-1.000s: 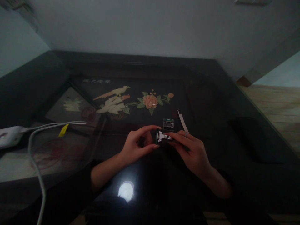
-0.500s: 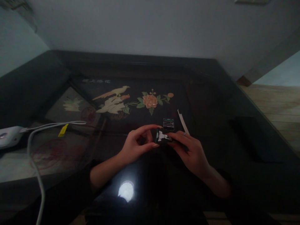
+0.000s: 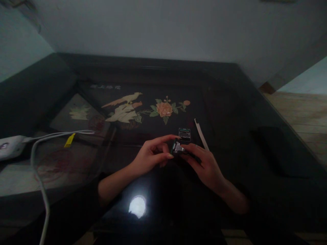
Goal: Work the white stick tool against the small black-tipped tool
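Note:
Between my two hands is a small razor head (image 3: pixel 176 148), silver on its face with a dark green edge on the left. My left hand (image 3: pixel 152 153) pinches that edge between thumb and forefinger, one above and one below. From the other side, my right hand (image 3: pixel 201 160) grips the silver neck with its thumb and fingers, which hide its right end. Just beyond my fingertips lies a small clear and black case (image 3: pixel 184 134) with a green strip inside. A thin white strip (image 3: pixel 201 134) lies to its right, its near end running behind my right hand.
The dark glossy table (image 3: pixel 224 102) bears an inlaid bird and flower picture. A white power strip (image 3: pixel 11 147) lies left, with a white cable (image 3: pixel 35 170) and a yellow tag (image 3: pixel 69 140). A black flat object (image 3: pixel 283 149) lies right. Wall stands behind.
The razor head has turned and tilted in my fingers, so its silver face shows at a steeper angle. My left hand has shifted slightly right; the grips stay the same.

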Demonstrator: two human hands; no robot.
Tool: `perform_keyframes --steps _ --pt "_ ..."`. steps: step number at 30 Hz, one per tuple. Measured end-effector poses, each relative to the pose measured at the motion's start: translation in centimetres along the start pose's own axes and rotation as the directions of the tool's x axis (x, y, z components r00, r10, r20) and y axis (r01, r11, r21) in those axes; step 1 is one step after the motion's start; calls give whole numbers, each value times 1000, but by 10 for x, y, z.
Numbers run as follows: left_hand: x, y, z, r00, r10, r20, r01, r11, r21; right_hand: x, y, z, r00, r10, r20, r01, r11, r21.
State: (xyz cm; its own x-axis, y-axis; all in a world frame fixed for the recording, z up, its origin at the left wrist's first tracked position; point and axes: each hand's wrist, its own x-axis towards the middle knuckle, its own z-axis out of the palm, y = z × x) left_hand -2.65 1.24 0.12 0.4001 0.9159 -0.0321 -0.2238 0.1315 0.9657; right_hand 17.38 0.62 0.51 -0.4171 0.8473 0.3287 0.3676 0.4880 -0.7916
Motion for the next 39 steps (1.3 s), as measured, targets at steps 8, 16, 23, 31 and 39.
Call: perform_keyframes --steps 8,16,23,31,39 --pt "2 -1 -4 990 138 -11 -127 939 319 4 2 -27 992 -9 127 36 977 -208" --pt "3 -4 -2 990 140 -20 -127 941 314 1 4 -28 990 -16 144 54 962 -267" --pt "2 0 -1 1000 -9 -16 11 994 113 1 2 -24 990 -23 137 47 983 -180" --pt "4 -1 0 999 -26 -27 29 995 91 3 3 -24 989 -10 148 45 971 -233" --pt "6 -2 -3 999 -24 -22 27 993 119 3 4 -23 983 22 181 26 965 -263"
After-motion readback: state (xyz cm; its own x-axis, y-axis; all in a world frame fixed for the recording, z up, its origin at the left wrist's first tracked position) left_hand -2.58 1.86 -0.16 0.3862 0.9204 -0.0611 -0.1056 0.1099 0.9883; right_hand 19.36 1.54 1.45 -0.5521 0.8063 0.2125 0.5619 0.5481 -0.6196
